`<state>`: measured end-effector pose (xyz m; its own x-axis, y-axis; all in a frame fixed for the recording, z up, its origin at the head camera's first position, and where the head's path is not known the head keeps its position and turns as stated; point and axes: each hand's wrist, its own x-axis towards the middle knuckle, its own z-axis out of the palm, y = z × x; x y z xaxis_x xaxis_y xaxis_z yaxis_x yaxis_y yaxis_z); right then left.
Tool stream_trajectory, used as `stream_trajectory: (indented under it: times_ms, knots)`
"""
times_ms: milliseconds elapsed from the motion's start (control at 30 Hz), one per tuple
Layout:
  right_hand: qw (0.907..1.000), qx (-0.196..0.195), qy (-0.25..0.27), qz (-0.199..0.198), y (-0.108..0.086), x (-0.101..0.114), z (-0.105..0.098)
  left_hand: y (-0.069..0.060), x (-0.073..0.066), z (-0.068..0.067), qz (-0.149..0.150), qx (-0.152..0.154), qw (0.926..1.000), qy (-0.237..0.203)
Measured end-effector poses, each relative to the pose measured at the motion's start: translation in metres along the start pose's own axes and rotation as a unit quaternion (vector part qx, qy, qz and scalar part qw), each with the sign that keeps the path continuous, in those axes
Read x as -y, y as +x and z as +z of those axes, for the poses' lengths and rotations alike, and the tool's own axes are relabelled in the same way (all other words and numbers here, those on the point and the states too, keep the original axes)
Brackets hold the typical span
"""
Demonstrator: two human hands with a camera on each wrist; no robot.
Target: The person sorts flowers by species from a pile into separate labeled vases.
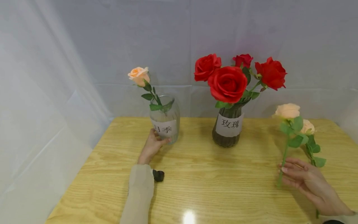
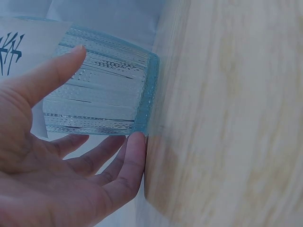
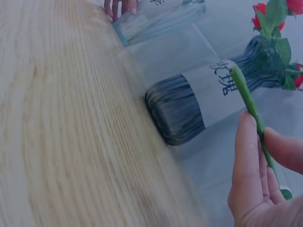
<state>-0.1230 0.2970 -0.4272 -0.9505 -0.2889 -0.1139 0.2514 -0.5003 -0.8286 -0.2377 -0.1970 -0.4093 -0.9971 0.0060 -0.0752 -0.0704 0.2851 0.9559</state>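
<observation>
On the left, a peach flower (image 1: 139, 76) leans out of the clear vase (image 1: 174, 113). The left hand (image 1: 152, 146) holds the low part of this vase. Its thumb lies across the front and its fingers bend round the other side, so the hand is only as wide as the glass. The vase stands up on the table (image 1: 212, 186), inside that grip. In the head view, the glass hides some of the fingertips. In the left wrist view, the top of the vase and part of its paper label (image 2: 28, 52) are cut off.

Next comes the dark vase (image 1: 225, 141), with big red flowers (image 1: 227, 84) in it. It stands well apart from both hands.

On the right, the right hand (image 1: 309, 180) pinches the green stem (image 1: 284, 154) of a pale flower (image 1: 288, 111) between thumb and fingers. The bloom is up above the hand, and the bare stem end pokes out below it. This flower is a bit blurry in the head view, and its bloom is out of sight in the right wrist view. Just behind it is one more pale bloom (image 1: 307, 127). It seems to lie on the table, but the right hand hides part of its stem.
</observation>
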Motion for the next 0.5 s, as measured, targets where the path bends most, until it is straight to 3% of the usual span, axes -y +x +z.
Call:
stream_trajectory:
  times_ms: [133, 500]
  knots:
    - [0.9993, -0.005, -0.001, -0.037, 0.003, -0.003, 0.006, 0.000, 0.000, -0.001, -0.001, -0.002, 1.0000, 0.000]
    - [0.9923, -0.096, -0.014, -0.077, 0.007, -0.011, 0.028, 0.002, 0.003, 0.000, 0.008, -0.004, 1.0000, -0.003]
